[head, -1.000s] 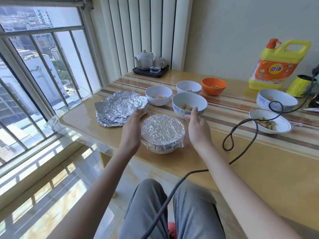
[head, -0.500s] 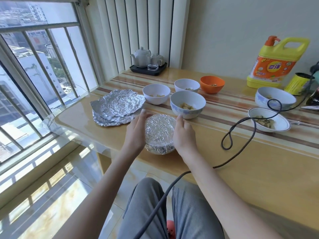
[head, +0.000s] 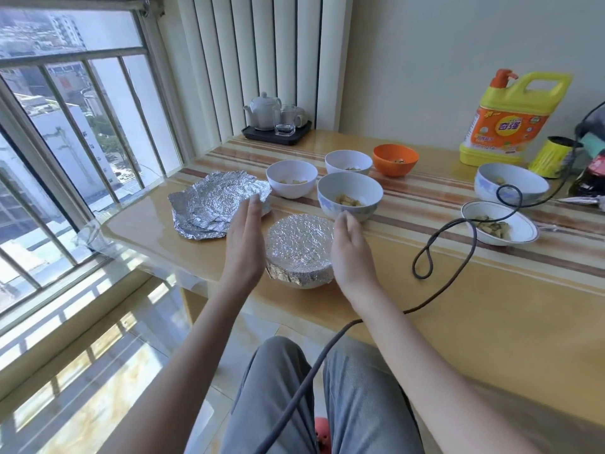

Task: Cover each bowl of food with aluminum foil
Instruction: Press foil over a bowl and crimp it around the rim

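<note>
I count seven bowls on the table. One, the foil-covered bowl, sits near the front edge between my hands. Six are uncovered: a white bowl and a second white bowl behind it, a blue-patterned bowl just past the covered one, an orange bowl, another blue-patterned bowl on the right and a shallow dish in front of it. There is one stack of foil sheets on the left; I cannot count the sheets in it.

My left hand stands edge-on at the left side of the covered bowl, fingers straight and together, gripping nothing. My right hand is at the right side, fingers loosely bent, also gripping nothing. Whether either palm touches the foil I cannot tell, since the hands hide the bowl's flanks.

One black cable loops across the table and partly over the two right-hand bowls. One yellow detergent jug stands at the back. The things at the far right edge are cut off.
</note>
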Demonstrator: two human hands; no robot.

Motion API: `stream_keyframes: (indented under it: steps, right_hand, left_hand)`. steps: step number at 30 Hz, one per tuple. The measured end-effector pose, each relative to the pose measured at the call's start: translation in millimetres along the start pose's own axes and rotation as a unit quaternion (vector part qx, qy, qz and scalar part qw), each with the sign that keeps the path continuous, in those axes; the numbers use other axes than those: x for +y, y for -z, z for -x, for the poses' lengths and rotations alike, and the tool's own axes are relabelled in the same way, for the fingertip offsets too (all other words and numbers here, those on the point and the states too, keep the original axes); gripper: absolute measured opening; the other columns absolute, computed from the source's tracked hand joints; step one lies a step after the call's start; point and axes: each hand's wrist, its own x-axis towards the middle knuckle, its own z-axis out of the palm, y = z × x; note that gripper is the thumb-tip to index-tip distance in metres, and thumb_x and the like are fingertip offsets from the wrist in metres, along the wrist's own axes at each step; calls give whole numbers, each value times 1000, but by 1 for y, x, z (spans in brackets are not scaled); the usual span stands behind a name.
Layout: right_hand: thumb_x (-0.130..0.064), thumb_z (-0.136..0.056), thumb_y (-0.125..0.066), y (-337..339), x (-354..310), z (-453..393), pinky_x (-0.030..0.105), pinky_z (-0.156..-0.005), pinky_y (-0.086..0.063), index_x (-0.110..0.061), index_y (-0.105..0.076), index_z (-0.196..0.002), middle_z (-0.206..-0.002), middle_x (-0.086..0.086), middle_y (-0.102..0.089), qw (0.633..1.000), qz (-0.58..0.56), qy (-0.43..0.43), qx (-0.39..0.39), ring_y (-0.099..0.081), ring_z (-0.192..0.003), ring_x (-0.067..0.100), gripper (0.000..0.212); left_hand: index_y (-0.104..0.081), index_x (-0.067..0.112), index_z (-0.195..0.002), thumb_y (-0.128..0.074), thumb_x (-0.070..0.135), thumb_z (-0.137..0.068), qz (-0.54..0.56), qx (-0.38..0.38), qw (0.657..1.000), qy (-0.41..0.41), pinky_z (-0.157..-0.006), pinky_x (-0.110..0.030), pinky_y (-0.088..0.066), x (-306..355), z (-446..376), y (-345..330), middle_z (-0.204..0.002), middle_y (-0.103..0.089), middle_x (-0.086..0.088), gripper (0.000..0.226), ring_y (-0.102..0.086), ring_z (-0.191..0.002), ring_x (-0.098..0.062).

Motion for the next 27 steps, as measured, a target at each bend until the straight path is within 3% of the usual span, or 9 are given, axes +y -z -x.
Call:
stream_keyframes:
  steps: [2,5,11,15,17,19,20,24,27]
  right_hand:
    - [-36,-105,-26,-11,6,4,23,-99,-31,-22,-36,-146,-144,2,-47,1000,-2,12,16,-42,-132,19,45]
    - [-29,-105,-28,-18,10,3,30,-96,-36,-16,-47,-136,-131,9,-57,998,-10,-15,60,-50,-122,24,40]
    - [-37,-105,-26,-19,10,1,21,-95,-30,-17,-50,-136,-137,3,-53,989,-105,-64,88,-46,-129,19,44]
    - [-44,-104,-23,-28,19,2,24,-92,-41,-30,-63,-109,-115,-7,-64,967,-225,-80,91,-58,-109,10,43]
    - [-51,-102,-22,-33,22,-2,30,-93,-48,-26,-67,-108,-113,-4,-68,957,-260,-100,85,-62,-107,13,52]
    - [-54,-101,-19,-30,19,-6,27,-80,-52,-23,-68,-109,-110,0,-70,945,-293,-133,64,-65,-102,15,58]
    - [-55,-101,-16,-26,17,-8,26,-77,-52,-22,-67,-110,-109,1,-70,939,-309,-142,43,-65,-102,16,62]
    - [-60,-98,-8,-5,20,-12,29,-109,-33,-15,-57,-132,-133,1,-59,941,-312,-127,28,-51,-126,15,74]
    - [-56,-100,-10,-7,20,-6,21,-103,-25,-18,-50,-139,-144,-4,-48,959,-263,-87,61,-40,-134,9,67]
  left_hand:
    - [-57,44,-104,-25,66,-86,18,-82,996,8,-108,-37,-37,2,-10,-5,-113,-63,14,43,-54,-119,-13]
    - [-64,34,-102,-27,70,-84,-1,-141,990,12,-106,-33,-41,0,-14,-13,-114,-68,3,55,-60,-113,-8]
    - [-67,20,-107,-24,53,-102,-76,-120,989,33,-98,-29,-37,-1,-15,-13,-113,-64,4,54,-56,-114,-12]
    - [-67,16,-117,-21,58,-101,-82,-103,991,37,-103,-33,-37,-1,-11,-14,-122,-65,1,65,-55,-117,-15]
    - [-67,15,-118,-20,57,-101,-77,-87,993,33,-104,-34,-37,-2,-9,-16,-123,-65,-1,65,-55,-119,-17]
    - [-63,12,-124,-18,51,-104,-91,-61,994,30,-102,-34,-36,1,-5,-17,-128,-62,-3,63,-53,-122,-19]
    - [-61,13,-126,-17,52,-103,-88,-57,994,35,-103,-34,-35,-1,-4,-17,-130,-61,-4,63,-51,-123,-20]
    - [-56,22,-131,-24,86,-76,24,-79,994,77,-115,-43,-30,-3,-9,-5,-132,-59,-1,90,-50,-128,-17]
    - [-59,35,-111,-23,73,-83,63,-98,991,62,-117,-42,-28,-5,-13,0,-125,-61,7,60,-52,-126,-12]
